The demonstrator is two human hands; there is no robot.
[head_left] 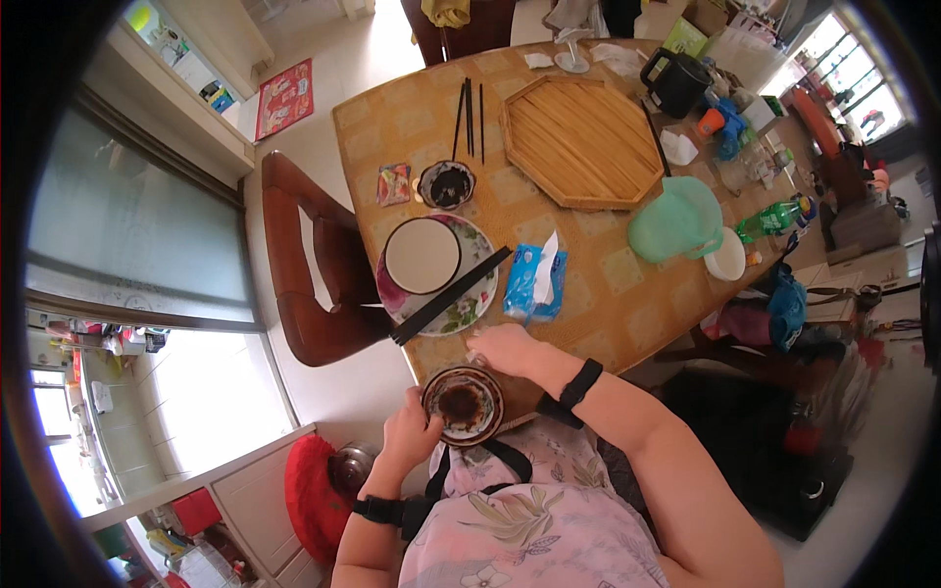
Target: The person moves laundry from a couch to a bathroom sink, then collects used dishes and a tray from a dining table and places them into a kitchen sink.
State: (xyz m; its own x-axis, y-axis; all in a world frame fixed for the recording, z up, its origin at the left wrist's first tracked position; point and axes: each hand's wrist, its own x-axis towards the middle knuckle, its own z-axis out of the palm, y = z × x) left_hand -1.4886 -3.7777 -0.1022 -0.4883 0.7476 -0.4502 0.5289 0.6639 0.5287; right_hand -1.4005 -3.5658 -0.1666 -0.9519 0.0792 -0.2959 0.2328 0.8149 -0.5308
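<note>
My left hand [414,423] grips the rim of stacked dark-stained bowls [461,402] at the table's near corner. Just above them my right hand [495,348] is closed on a small pale crumpled thing [475,360], too small to make out. Beyond it lie a floral plate [470,301] with a cream bowl [421,253] and dark chopsticks [451,292] across it, and a blue tissue pack [521,284]. Farther back sit a small dark-stained bowl [449,184], a colourful packet [394,183] and several loose chopsticks [470,122].
An octagonal wooden tray [583,142], green container [662,225], white bowl [727,255], green bottle [769,220] and black kettle [676,83] occupy the table [608,304]. A wooden chair [294,274] is at the left, a red padded object [306,480] low left.
</note>
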